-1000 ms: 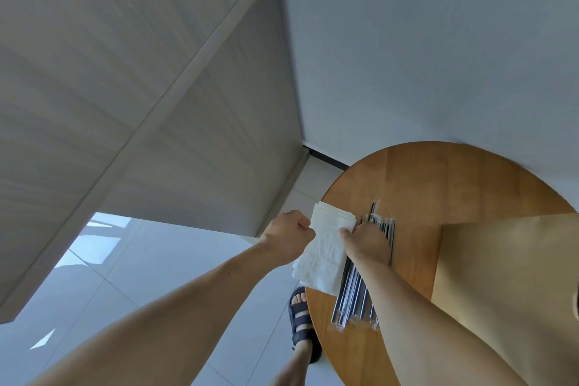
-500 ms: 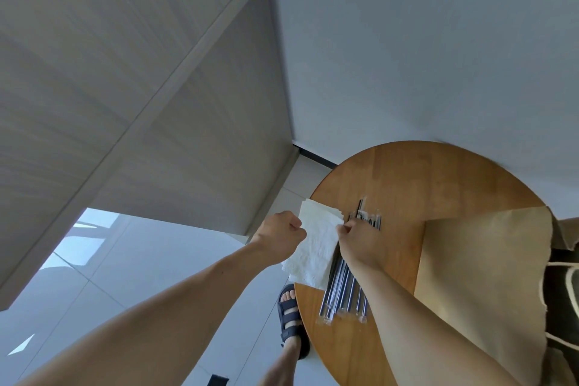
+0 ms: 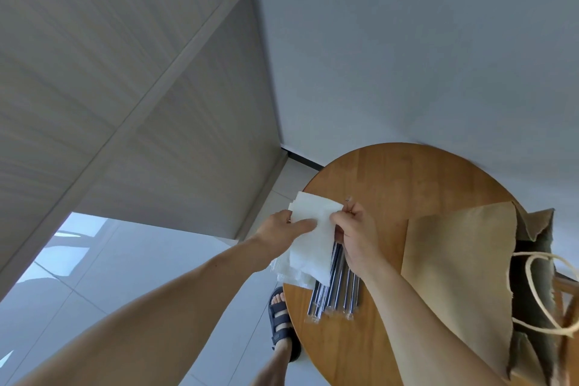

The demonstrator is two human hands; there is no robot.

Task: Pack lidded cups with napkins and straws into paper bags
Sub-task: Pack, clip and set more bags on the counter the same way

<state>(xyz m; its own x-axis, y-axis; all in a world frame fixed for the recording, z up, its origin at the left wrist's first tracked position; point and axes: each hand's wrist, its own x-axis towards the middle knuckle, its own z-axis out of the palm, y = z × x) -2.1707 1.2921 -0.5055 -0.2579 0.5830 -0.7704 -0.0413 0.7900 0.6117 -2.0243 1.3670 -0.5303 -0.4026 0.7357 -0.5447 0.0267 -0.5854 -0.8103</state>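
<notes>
Both forearms are bare from the picture's lower edge up to the wrists. The left hand (image 3: 275, 230) and right hand (image 3: 358, 240) are bare too. Below the fingers (image 3: 341, 217), toward the wearer, one foot wears a dark navy open-toed sandal (image 3: 281, 320) with broad straps across it, and the toes show at its front.

1. Under the fingers (image 3: 344, 219) I see a round wooden table (image 3: 407, 172), warm brown with visible grain.
2. Beyond the fingertips a plain pale wall (image 3: 407, 41) rises, with a dark skirting strip (image 3: 300, 160) at its foot.
3. Left of the fingers stands grey wood-grain panelling (image 3: 125, 88).
4. Below and left of them, glossy pale floor tiles (image 3: 156, 260) carry a bright patch of reflected light (image 3: 72, 238).
</notes>
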